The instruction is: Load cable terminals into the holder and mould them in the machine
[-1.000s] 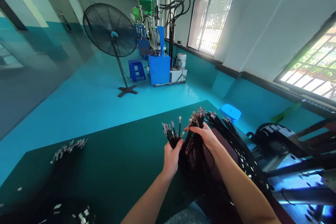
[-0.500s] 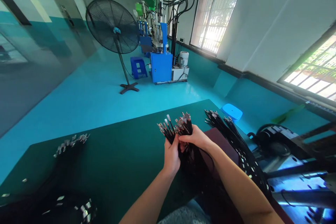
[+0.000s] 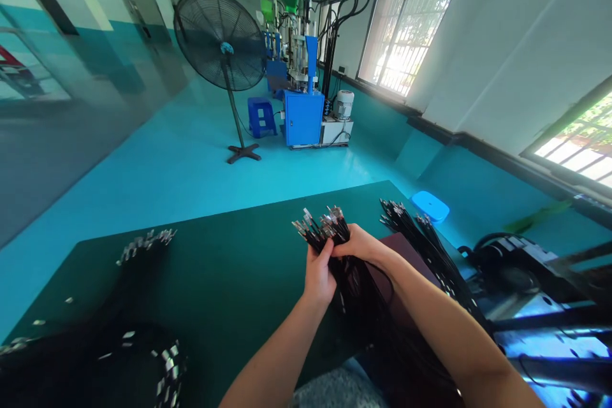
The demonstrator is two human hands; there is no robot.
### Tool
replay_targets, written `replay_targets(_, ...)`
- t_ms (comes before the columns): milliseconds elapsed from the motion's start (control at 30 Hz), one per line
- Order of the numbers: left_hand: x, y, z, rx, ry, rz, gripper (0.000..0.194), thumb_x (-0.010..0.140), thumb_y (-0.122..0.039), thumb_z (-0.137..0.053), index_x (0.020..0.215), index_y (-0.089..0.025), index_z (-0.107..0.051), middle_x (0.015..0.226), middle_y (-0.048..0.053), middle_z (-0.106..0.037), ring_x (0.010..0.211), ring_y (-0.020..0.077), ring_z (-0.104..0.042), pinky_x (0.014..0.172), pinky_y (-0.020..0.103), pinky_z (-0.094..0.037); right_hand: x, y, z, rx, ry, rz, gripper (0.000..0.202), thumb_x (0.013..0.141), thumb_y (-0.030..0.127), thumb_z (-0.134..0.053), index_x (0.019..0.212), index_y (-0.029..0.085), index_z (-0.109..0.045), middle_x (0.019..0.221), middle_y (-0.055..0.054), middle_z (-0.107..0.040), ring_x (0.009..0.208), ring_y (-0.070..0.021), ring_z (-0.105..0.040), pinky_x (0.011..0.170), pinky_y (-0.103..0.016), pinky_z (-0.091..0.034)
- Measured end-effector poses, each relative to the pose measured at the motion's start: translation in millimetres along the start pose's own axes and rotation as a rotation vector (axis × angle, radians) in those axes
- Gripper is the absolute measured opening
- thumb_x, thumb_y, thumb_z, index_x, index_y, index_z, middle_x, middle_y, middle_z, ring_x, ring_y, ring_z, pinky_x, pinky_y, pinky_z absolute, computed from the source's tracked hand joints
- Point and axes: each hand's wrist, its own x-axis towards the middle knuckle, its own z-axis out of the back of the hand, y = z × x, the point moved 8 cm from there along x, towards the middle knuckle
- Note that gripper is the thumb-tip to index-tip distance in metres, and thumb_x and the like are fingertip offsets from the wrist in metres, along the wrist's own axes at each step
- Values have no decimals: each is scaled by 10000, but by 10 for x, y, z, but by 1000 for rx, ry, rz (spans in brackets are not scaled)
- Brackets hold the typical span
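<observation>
Left hand (image 3: pixel 318 277) and right hand (image 3: pixel 359 243) both closed around one bundle of black cables (image 3: pixel 335 242), metal-tipped ends fanning toward 11 o'clock, held over the green desk (image 3: pixel 224 268) near its far edge. More cables (image 3: pixel 425 242) lie at 3 o'clock; another pile (image 3: pixel 138 248) well apart at 9 o'clock

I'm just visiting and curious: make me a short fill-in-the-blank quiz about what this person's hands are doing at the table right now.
1. Both the left hand and the right hand grip one bundle of black ____ with metal-tipped ends.
2. The table under the hands has a dark ____ top.
3. On the floor behind the table stands a large black ____ on a cross-shaped base.
4. The plastic stool beyond the table's far right corner is ____.

Missing words: cables; green; fan; blue
</observation>
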Motion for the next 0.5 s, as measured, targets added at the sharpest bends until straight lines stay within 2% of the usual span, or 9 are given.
replay_targets(133, 76, -94, 59, 58, 18, -69, 395, 545, -220, -787, 884, -215, -585, 857, -11, -644, 817, 134, -600, 795, 268, -443, -9, -126, 156, 66, -136, -42, 165, 508, 190, -672, 647, 124, -612, 549, 53, -569, 501, -95, -484, 500, -212, -382)
replay_targets(300, 111, -163, 124, 137, 18, -11, 364, 566, -249, -778, 850, -192, -557, 675, -32, -581, 595, 92, -546, 559, 214, -419, -68, -177, 312, 41, -240, -97, 118, 506, 194, -652, 585, 143, -581, 508, 40, -581, 470, -123, -519, 481, -235, -416)
replay_targets(400, 108, -130, 83, 132, 51, 35, 393, 551, -278, -783, 856, -162, -563, 564, -48, -531, 475, 62, -470, 475, 189, -367, -55, -91, 192, -8, -128, -37, 54, 547, 163, -603, 596, 141, -607, 538, 33, -610, 522, -132, -559, 522, -226, -438)
replay_targets(500, 125, -98, 80, 136, 11, 35, 428, 502, -308, -802, 810, -136, -561, 464, -62, -486, 403, 53, -413, 429, 183, -324, -17, -54, 48, -49, 0, 11, 162, 578, 131, -562, 699, 127, -669, 604, 24, -653, 571, -133, -584, 558, -217, -450)
